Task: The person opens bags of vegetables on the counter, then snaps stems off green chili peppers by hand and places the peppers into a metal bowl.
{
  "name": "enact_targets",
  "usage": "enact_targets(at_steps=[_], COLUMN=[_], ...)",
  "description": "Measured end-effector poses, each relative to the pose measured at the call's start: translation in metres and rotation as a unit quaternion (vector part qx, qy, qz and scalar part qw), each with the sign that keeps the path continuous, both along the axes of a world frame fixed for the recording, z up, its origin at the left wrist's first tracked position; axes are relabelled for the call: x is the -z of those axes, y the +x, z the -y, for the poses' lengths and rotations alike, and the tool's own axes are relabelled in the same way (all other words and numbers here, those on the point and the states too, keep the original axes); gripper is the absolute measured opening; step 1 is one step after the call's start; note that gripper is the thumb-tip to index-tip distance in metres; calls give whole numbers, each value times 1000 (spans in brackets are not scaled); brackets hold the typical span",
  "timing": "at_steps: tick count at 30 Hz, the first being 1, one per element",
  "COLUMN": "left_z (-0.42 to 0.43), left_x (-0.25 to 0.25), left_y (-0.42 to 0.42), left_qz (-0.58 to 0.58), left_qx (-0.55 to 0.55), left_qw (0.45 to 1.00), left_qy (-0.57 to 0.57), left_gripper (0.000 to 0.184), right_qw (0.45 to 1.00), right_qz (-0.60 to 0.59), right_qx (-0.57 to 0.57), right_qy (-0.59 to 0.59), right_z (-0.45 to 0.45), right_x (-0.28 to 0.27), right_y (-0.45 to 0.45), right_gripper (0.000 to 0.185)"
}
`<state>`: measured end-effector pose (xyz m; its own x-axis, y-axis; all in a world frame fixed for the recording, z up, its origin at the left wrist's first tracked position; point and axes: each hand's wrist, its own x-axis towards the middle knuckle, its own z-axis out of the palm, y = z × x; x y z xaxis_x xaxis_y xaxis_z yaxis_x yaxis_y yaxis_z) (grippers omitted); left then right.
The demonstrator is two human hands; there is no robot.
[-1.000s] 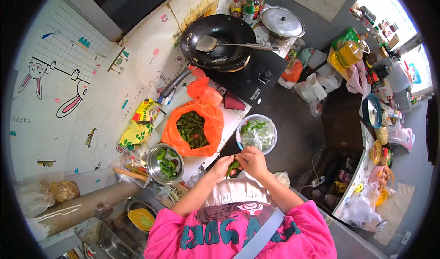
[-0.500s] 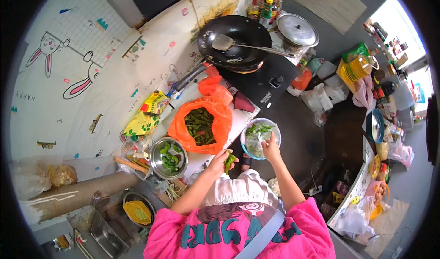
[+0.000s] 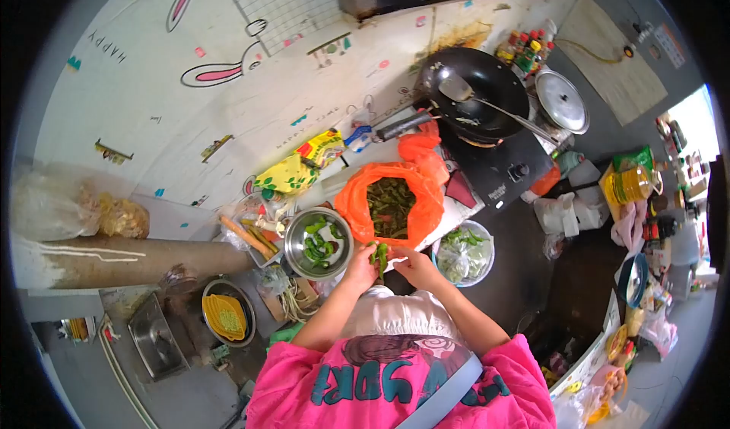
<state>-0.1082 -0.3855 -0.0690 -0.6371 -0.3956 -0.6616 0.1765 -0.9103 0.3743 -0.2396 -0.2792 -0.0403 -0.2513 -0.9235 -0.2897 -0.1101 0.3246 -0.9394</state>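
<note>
- The green pepper (image 3: 381, 256) is in the left hand (image 3: 360, 268), in front of the person's waist; whether a second pepper lies behind it in the grip, I cannot tell.
- Its long axis runs roughly away from the body, up and down in the view, with the far end towards the orange bag.
- The left hand is nearer to it, closed around its left side, with the pepper standing out along the fingers.
- The right hand (image 3: 417, 269) is just beside the pepper, on its right, fingers bent and pointing across at it; the space between fingers and thumb looks narrow. Whether they touch the pepper or pinch anything, I cannot tell.
- Just left of the left hand is the steel bowl (image 3: 297, 230), with loose green peppers inside.
- Straight beyond both hands, near the pepper's far end, the orange plastic bag (image 3: 351, 208) gapes open over a heap of darker green peppers.
- To the right of the right hand, near it, is a bucket (image 3: 490, 257) lined with clear plastic, with green pieces inside.
- Farther off, beyond the bag and to the right, a black wok (image 3: 490, 113) holds a metal spatula (image 3: 456, 88).
</note>
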Motion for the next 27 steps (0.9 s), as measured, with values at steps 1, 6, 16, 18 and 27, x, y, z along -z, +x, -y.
enact_targets(at_steps=[1, 6, 16, 18, 27], left_z=[8, 37, 72, 66, 24], left_x=[2, 29, 24, 47, 20], left_y=[10, 52, 44, 33, -45], left_qz=[-7, 30, 268, 273, 225], left_qx=[-18, -168, -118, 6, 389], left_qw=[1000, 984, 931, 865, 528], left_qy=[-2, -46, -218, -420, -721], left_gripper=[14, 16, 60, 43, 38], right_qw=[1000, 998, 976, 942, 817], right_qz=[2, -39, -210, -331, -529], right_qx=[-12, -53, -53, -49, -197], right_qy=[-8, 8, -38, -24, 118], right_z=[6, 20, 21, 21, 29], right_x=[-3, 7, 9, 1, 21], right_y=[5, 24, 2, -6, -43], right_gripper=[36, 36, 33, 35, 57])
